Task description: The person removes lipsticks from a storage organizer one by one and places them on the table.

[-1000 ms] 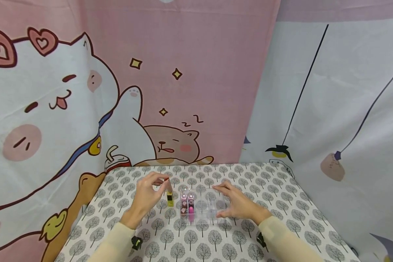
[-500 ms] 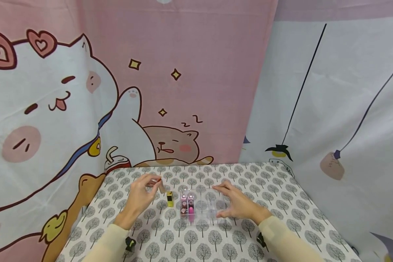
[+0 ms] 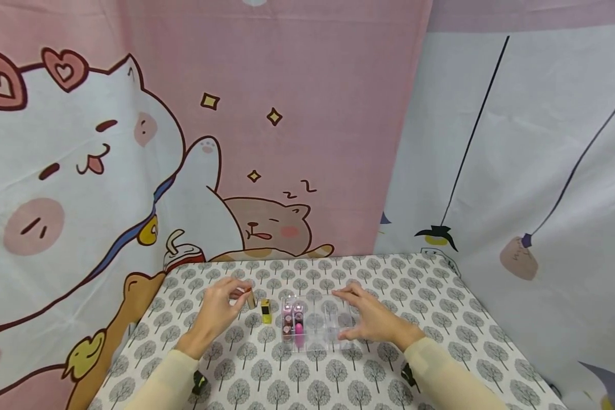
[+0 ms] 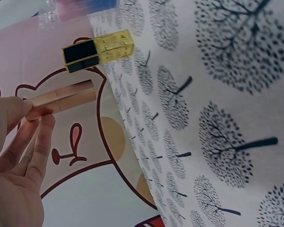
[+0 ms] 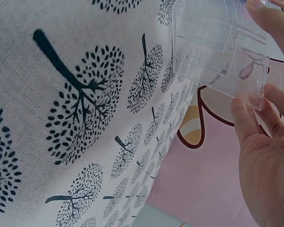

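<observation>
My left hand [image 3: 218, 306] pinches a rose-gold lipstick tube [image 4: 61, 99] by its top end, between thumb and fingertips. In the head view this tube [image 3: 251, 300] is upright with its lower end close over the tablecloth. Just right of it stands a yellow-gold lipstick [image 3: 265, 311] with a black band. A clear plastic organizer [image 3: 318, 348] lies in the middle, its left compartments holding several pink and dark lipsticks [image 3: 299, 330]. At its right end, my right hand [image 3: 371, 320] grips the organizer, thumb on the near side and fingers on the far side.
The tablecloth [image 3: 297, 373] has a grey tree print. Behind the table hangs a pink cartoon curtain [image 3: 318, 125], with a pale one [image 3: 471, 148] on the right. Each wrist wears a small black device, such as the one on the left wrist [image 3: 199, 382].
The left hand has carried the rose-gold lipstick left, from behind the yellow-gold one, then down toward the cloth. The right hand and the organizer have stayed in place.
</observation>
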{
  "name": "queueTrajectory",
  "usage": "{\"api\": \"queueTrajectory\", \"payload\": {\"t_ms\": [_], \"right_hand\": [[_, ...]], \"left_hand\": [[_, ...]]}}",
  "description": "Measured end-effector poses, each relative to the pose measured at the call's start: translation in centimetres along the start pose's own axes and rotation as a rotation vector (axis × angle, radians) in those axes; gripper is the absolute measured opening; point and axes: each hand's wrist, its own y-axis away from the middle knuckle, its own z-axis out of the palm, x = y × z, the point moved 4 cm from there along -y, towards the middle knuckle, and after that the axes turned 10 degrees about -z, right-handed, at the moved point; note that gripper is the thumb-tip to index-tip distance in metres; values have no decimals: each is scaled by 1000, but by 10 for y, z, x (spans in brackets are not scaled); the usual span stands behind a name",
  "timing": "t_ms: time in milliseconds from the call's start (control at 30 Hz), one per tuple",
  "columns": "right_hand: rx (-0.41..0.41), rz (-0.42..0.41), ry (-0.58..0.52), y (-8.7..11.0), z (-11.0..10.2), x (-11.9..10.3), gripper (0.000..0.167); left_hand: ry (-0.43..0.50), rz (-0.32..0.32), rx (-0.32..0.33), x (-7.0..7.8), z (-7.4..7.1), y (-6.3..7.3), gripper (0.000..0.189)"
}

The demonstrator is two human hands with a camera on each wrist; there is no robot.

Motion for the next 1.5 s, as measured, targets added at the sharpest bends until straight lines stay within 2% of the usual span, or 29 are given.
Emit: {"api": "queueTrajectory", "payload": {"t_ms": [267,633,767,1033,1167,1500], "right_hand": [[5,-7,4,0,-1,2,111],[3,2,-1,1,2,3,112],[6,-1,5,1,1,3,112],[0,13,-30,3,2,1,112],[2,9,-20,3,2,1,112],[-1,13,-24,3,1,1,112]], "left_hand": [[-15,6,-90,-9,11,5,22],[-38,-93,-223,-18,22,10,24],[-32,-99,-235,-19,23,11,25],[-11,-70,-289,-21,26,13,25],[-2,-60,-292,-22,26,13,26],[-11,-132,-297,-25,26,12,29]]}}
